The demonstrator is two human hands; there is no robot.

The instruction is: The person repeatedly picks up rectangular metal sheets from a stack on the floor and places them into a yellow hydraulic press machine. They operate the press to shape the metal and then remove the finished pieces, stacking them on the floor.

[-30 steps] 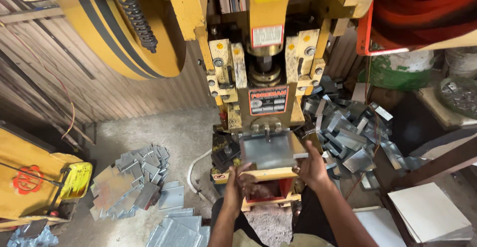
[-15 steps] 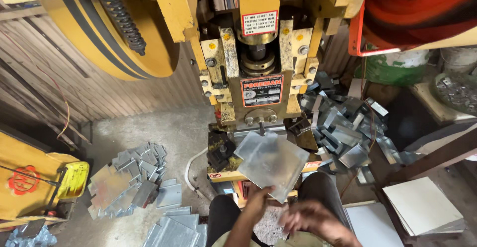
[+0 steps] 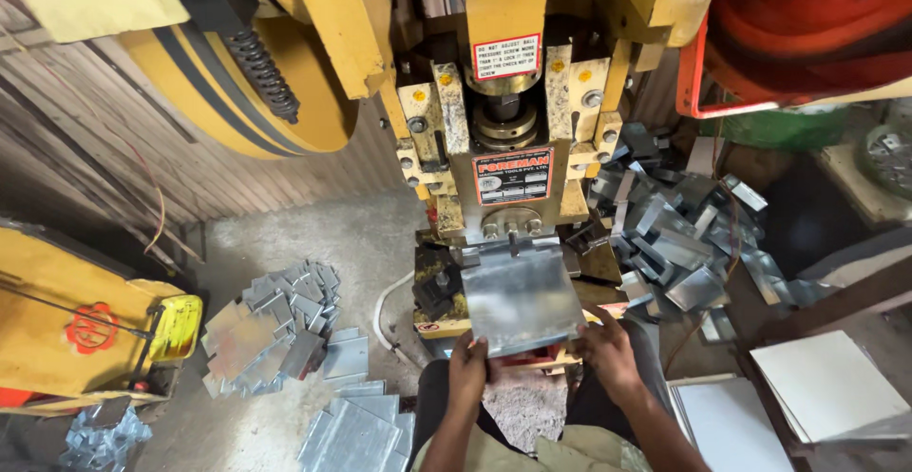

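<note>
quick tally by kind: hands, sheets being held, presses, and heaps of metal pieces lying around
hands: 2, left hand and right hand
held metal sheet: 1
yellow press: 1
heaps of metal pieces: 2, left heap, right heap
total: 6

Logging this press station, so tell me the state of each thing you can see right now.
Metal sheet: flat, far edge under the press head.
Left hand: gripping the sheet's near edge.
Right hand: gripping its near corner.
Bent pieces: heaped at right.
Flat blanks: piled on floor.
</note>
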